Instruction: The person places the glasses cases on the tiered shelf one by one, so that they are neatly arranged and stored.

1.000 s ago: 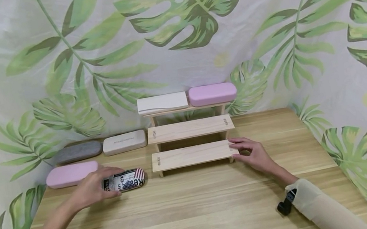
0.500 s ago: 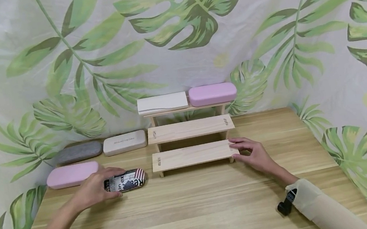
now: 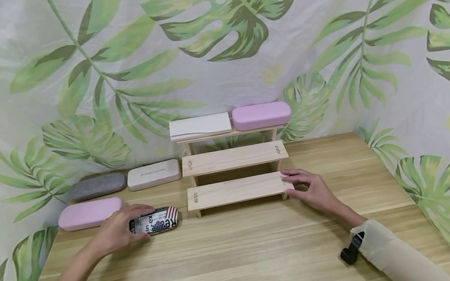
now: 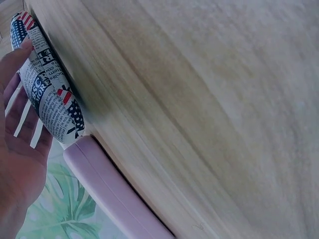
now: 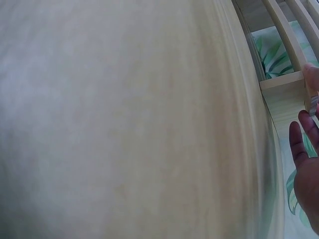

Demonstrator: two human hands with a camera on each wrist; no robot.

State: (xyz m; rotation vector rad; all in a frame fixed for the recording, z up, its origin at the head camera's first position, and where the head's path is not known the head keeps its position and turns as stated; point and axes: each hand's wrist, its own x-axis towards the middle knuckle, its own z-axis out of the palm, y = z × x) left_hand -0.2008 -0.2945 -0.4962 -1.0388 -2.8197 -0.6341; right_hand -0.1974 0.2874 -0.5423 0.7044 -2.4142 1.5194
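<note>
My left hand [image 3: 119, 229] holds a glasses case [image 3: 160, 220] with newspaper lettering and red stripes, thumb along its near side and fingers along the far side. In the left wrist view, this patterned case [image 4: 47, 82] lies low at the table, its end by a pink case [image 4: 112, 186]. My right hand [image 3: 312, 190] pinches the right end of the lowest board of a stepped wooden rack [image 3: 238, 191]. Seen from the right wrist, the thumb and fingers of that hand [image 5: 306, 169] meet the rack's board end [image 5: 310, 92] from opposite sides.
On the rack's top board sit a white case [image 3: 199, 126] and a pink-purple case [image 3: 261, 115]. Left of the rack lie a beige case [image 3: 153, 174], a grey case [image 3: 98, 185] and a pink case [image 3: 89, 214]. A leaf-print curtain [image 3: 225, 78] hangs behind the table [image 3: 240, 257].
My left wrist and sleeve have shifted slightly to the right. The patterned case, the rack and my right hand stay nearly where they were.
</note>
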